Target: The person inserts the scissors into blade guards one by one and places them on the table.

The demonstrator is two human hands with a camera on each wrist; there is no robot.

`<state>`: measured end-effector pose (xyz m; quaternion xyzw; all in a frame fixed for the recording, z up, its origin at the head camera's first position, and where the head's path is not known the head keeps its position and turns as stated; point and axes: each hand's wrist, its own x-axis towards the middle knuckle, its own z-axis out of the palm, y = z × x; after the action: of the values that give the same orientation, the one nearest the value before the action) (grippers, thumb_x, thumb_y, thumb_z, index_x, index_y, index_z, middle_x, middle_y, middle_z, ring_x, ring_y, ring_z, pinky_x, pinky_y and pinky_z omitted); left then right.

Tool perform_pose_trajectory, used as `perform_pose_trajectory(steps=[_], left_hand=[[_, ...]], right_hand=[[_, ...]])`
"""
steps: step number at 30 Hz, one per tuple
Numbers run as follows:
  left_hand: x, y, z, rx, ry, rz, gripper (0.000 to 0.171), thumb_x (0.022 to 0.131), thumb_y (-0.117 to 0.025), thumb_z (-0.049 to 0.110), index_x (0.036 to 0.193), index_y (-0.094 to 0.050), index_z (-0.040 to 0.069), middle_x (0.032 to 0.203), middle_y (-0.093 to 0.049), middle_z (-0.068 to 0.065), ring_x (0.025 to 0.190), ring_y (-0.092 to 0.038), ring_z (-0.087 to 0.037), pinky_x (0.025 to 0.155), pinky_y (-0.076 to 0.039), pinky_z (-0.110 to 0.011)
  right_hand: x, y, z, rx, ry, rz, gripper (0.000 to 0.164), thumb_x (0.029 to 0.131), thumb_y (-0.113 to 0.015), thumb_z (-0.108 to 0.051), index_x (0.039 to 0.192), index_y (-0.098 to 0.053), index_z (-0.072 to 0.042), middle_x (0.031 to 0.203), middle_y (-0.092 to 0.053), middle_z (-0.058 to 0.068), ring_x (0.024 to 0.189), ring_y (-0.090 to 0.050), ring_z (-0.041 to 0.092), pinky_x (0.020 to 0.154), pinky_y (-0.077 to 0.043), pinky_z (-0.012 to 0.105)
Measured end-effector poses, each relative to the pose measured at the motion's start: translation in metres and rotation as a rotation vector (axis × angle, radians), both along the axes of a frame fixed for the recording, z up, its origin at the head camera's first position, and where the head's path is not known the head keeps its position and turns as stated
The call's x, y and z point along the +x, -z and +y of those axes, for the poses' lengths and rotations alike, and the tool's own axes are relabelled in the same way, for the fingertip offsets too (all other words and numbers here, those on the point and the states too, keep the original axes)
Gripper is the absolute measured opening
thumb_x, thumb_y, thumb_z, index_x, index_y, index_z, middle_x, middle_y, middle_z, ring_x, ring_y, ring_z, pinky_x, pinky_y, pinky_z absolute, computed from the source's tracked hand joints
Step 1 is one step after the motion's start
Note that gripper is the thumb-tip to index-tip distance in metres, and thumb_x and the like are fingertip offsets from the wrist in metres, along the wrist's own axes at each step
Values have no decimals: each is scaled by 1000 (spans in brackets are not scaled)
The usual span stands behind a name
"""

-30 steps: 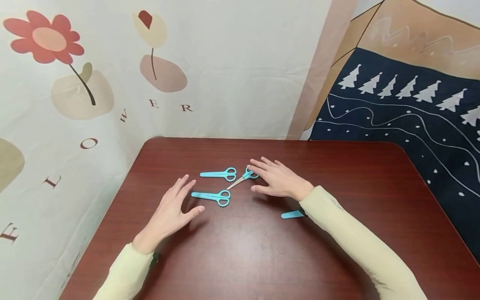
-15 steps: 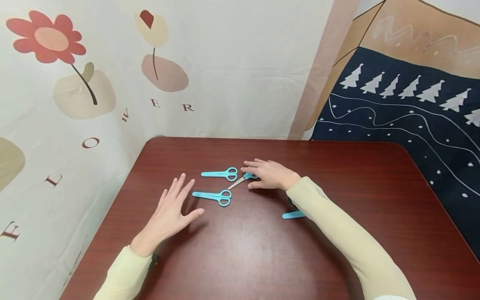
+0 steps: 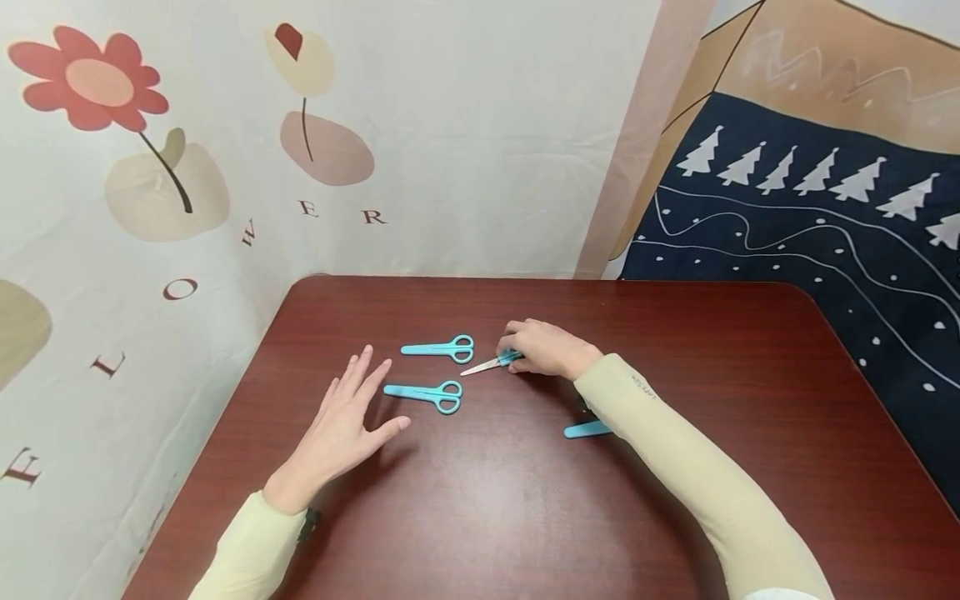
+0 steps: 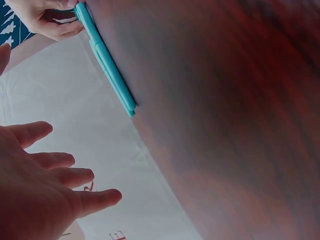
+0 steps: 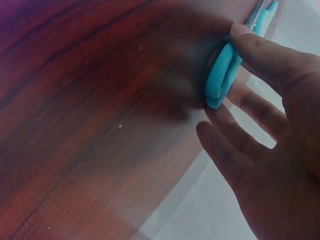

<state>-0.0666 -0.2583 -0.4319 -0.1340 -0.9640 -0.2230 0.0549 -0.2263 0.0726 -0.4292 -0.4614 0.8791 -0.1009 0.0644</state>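
My right hand pinches the blue handles of the bare-bladed scissors between thumb and fingers. Their metal blades point left toward the other scissors, and in the right wrist view the handle loops lie between thumb and fingertips. Two more blue scissors, blades covered, lie to the left: the farther covered scissors and the nearer covered scissors. My left hand is left of the nearer pair, fingers spread, holding nothing; the left wrist view shows its fingers extended.
A blue blade cover lies on the dark red table, partly hidden under my right sleeve. Behind the table hangs a pale printed curtain, with a dark blue tree-patterned cloth at the right.
My right hand moves left over the uncovered scissors, and its fingers curl onto the handles. The blades turn slightly flatter. My left hand stays almost still.
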Motion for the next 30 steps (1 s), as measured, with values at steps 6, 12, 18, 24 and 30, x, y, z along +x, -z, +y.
perform_pose_trajectory(steps=[6,12,18,24,30], left_hand=[[-2,1,2,0,13,-3,91,90,-76,54,160,-38,9,172,-14,-14,157,-13,-41,116,-19,-71],[-4,0,8,2,34,1,91,90,-75,55,160,-38,10,171,-16,-15,157,-13,-40,116,-20,-71],[-8,-1,18,-18,68,23,92,90,-76,55,160,-39,9,171,-17,-17,156,-15,-41,116,-20,-70],[-15,-3,35,-52,131,46,91,90,-74,57,158,-41,8,171,-17,-17,156,-15,-41,116,-19,-71],[-20,-4,53,-69,197,62,89,91,-70,61,159,-40,11,171,-17,-14,156,-17,-41,115,-20,-73]], right_hand=[[-1,0,3,13,23,-25,16,91,-80,-13,107,-77,-12,110,-65,5,92,-60,23,87,-52,36],[1,-2,12,11,68,-44,17,86,-79,-9,103,-75,-12,101,-62,1,80,-56,16,77,-51,30],[6,-3,29,-29,107,12,15,86,-76,-10,99,-74,-14,97,-62,-2,80,-55,16,72,-50,31],[17,-6,52,-82,178,82,12,87,-74,-11,98,-73,-14,98,-62,-2,83,-53,19,69,-48,32],[31,-10,75,-126,230,113,14,87,-75,-9,101,-73,-10,95,-62,-1,73,-53,13,62,-46,27]])
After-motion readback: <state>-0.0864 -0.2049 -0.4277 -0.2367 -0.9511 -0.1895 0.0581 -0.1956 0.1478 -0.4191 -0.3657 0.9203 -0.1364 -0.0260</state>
